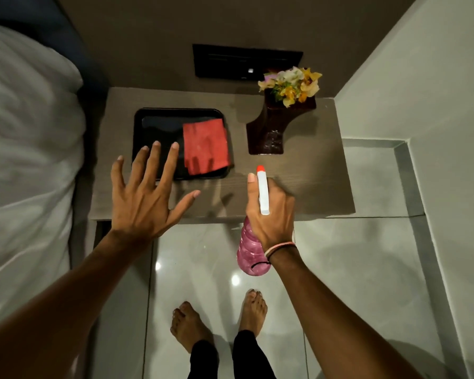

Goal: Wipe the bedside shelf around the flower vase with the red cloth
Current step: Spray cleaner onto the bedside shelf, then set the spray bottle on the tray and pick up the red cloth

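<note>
The folded red cloth (205, 145) lies on the right side of a black tray (153, 117) on the brown bedside shelf (312, 181). A dark vase (268, 127) with yellow and pale flowers (292, 86) stands at the shelf's back right. My left hand (145, 195) hovers open, fingers spread, over the tray's front left corner, just left of the cloth. My right hand (271, 214) grips a pink spray bottle (251, 255) with a white, red-tipped nozzle (262, 190) pointing at the shelf's front edge, below the vase.
A bed with white bedding (25, 160) lies along the left. A black wall panel (246, 61) sits behind the shelf. A pale wall (422, 91) closes the right side. Glossy floor tiles (353, 269) and my bare feet (216, 318) are below.
</note>
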Tool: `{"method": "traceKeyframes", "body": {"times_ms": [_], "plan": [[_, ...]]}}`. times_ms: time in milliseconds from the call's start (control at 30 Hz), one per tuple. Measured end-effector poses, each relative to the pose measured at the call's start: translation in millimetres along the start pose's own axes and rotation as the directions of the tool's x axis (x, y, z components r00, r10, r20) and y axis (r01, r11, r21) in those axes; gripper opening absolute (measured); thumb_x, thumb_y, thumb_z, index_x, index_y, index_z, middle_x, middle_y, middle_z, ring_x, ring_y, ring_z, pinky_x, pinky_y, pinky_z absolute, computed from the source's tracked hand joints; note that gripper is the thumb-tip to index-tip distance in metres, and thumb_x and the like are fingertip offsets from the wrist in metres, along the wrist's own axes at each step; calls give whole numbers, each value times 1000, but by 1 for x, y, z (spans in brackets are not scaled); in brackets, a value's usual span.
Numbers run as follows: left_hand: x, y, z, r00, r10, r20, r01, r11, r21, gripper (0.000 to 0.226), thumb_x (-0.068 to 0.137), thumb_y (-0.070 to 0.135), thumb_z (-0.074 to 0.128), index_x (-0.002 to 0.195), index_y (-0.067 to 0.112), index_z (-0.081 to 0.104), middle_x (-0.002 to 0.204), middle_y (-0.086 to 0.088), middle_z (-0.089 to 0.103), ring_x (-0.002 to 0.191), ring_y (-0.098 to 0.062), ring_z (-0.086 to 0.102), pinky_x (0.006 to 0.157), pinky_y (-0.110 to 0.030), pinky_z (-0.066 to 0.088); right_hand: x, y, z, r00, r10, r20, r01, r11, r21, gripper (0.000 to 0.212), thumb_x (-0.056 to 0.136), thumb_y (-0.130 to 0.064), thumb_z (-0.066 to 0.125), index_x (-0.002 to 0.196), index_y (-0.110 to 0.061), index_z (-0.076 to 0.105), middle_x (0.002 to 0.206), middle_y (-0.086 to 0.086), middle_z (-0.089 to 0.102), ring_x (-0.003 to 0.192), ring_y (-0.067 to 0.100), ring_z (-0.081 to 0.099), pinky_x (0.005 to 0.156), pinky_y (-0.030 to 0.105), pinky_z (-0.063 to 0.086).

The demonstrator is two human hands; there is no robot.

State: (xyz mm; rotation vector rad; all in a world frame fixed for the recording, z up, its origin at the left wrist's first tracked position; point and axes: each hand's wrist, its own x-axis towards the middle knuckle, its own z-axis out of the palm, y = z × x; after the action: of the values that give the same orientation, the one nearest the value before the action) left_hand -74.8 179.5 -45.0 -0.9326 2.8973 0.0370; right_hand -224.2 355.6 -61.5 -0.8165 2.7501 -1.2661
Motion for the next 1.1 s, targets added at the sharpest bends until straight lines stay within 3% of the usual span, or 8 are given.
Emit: {"method": "traceKeyframes", "body": {"times_ms": [167,267,367,600,767,900,1033,1100], "plan": [[-1,-44,-2,997,-76,-25,76,997,11,95,90,82,15,166,25,5,171,-16,23,155,-36,30,122,-65,21,29,-54,26,991,-125,-36,129,983,133,34,99,-43,49,72,-24,51,55,-10,49,44,-5,45,47,2,30],[3,-73,-2,993,-112,-33,112,994,19,96,90,83,12,166,26,1,173,-14,16,158,-34,24,125,-63,16,53,-89,52,985,-165,-55,171,974,152,34,100,-35,55,71,-18,54,56,-5,51,44,1,47,48,6,30],[7,-106,-3,987,-153,-44,153,988,13,97,90,84,11,166,25,2,172,-16,17,158,-35,23,125,-63,15,77,-129,87,977,-205,-63,212,963,167,36,100,-36,54,73,-13,60,58,-2,56,48,14,54,49,21,38],[15,-149,4,977,-206,-53,207,978,1,94,92,82,14,166,24,8,170,-16,26,155,-36,31,124,-62,18,120,-183,157,971,-237,-27,238,955,177,41,97,-46,53,83,-8,62,66,2,61,57,19,60,56,42,52],[19,-147,2,980,-195,-40,194,981,-19,96,90,83,9,166,23,7,171,-15,24,155,-35,30,124,-62,20,130,-184,170,957,-289,-1,287,947,142,42,96,-48,55,95,-6,63,78,6,67,66,17,63,65,37,54],[38,-124,13,987,-159,-16,158,986,-63,98,89,83,6,166,23,6,171,-15,22,156,-35,28,124,-61,19,141,-155,163,976,-215,29,208,965,158,39,94,-44,61,103,-6,61,84,8,67,70,18,64,68,34,56],[39,-119,20,986,-165,13,165,984,-69,97,90,82,7,165,22,5,171,-16,21,155,-36,29,124,-62,19,140,-137,162,969,-220,110,199,964,174,63,84,-55,69,126,-9,54,105,7,68,82,13,67,72,17,56],[31,-125,24,980,-195,28,197,977,-76,97,90,82,9,165,21,7,171,-17,23,155,-36,30,124,-61,20,127,-125,163,943,-235,237,198,966,168,80,80,-59,71,139,-12,44,129,7,61,107,15,66,88,24,58]]}}
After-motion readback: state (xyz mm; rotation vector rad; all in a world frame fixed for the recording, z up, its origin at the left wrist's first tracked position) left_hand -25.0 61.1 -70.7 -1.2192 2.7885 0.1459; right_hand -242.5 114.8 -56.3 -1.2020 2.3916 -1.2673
